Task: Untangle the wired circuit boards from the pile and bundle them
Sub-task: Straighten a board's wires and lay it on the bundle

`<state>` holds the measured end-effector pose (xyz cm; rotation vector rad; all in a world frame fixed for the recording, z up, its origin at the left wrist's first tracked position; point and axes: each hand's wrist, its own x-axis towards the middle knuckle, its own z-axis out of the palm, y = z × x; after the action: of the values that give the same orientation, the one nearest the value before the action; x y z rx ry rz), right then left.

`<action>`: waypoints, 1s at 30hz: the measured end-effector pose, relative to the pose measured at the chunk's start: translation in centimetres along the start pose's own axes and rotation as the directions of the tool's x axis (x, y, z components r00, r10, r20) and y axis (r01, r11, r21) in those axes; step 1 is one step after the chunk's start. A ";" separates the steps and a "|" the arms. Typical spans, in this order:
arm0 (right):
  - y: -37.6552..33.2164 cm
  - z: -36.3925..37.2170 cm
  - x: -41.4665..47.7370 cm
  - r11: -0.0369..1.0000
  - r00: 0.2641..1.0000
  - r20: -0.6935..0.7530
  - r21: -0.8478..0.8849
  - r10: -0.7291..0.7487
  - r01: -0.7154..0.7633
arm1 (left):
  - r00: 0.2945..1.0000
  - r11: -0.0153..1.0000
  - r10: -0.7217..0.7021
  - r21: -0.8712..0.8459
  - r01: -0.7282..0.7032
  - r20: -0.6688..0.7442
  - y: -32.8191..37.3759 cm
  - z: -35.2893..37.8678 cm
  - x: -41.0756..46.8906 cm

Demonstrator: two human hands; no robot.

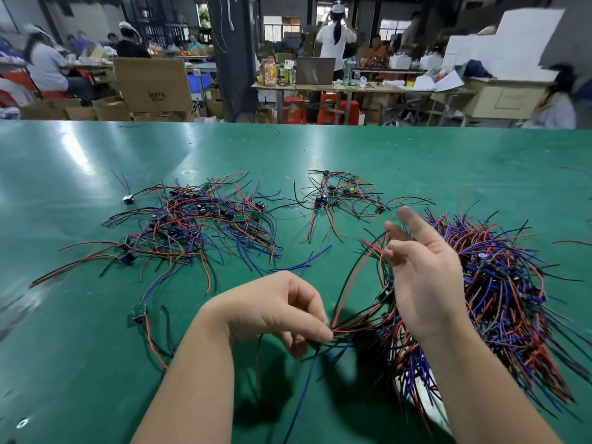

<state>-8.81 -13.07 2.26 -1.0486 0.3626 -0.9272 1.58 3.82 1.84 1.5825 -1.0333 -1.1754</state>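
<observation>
1. Head view: a glossy green table (96, 161) fills the near half of the scene. Beyond its far edge stands a brown cardboard box (153, 84).
2. The left hand (278, 312) is low and near the middle. Its thumb and fingertips are curled together, pinching a thin bunch of red and black wires (355, 328) at their gathered ends.
3. From that pinch the bunch arches up and to the right, ending beside the right hand's fingertips. Whether it touches them cannot be told.
4. The right hand (426, 283) is raised just right of the left, its palm turned leftward. Its fingers are loosely spread and grip nothing.
5. A dense heap of red, blue and black wired circuit boards (512, 299) lies on the table behind and right of the right hand.
6. A looser tangle of wired boards (198, 225) is spread out at the far left.
7. A small cluster of wired boards (339, 197) sits at the far middle, apart from both piles.
8. A single small green board with red and black leads (139, 312) lies alone at the near left.
</observation>
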 end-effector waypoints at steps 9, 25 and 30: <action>0.8 0.6 -2.5 0.791 0.922 0.351 -0.512 -0.163 0.335 | 0.815 0.909 -0.041 -0.361 -0.210 -0.578 -0.1 -0.3 2.2; -0.8 -1.2 -1.2 -0.215 0.984 0.100 -0.974 -0.147 0.067 | 0.753 0.921 -0.162 -0.371 -0.116 -0.638 -0.5 -0.4 2.6; -0.4 -1.5 -0.7 -0.050 0.977 0.206 -0.978 -0.046 0.204 | 0.653 0.951 -0.150 -0.288 -0.110 -0.742 -1.0 -0.7 3.0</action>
<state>-10.42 -13.43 1.82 -2.6190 0.9645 -0.6185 3.02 1.39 0.35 1.5914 -0.2441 -0.5166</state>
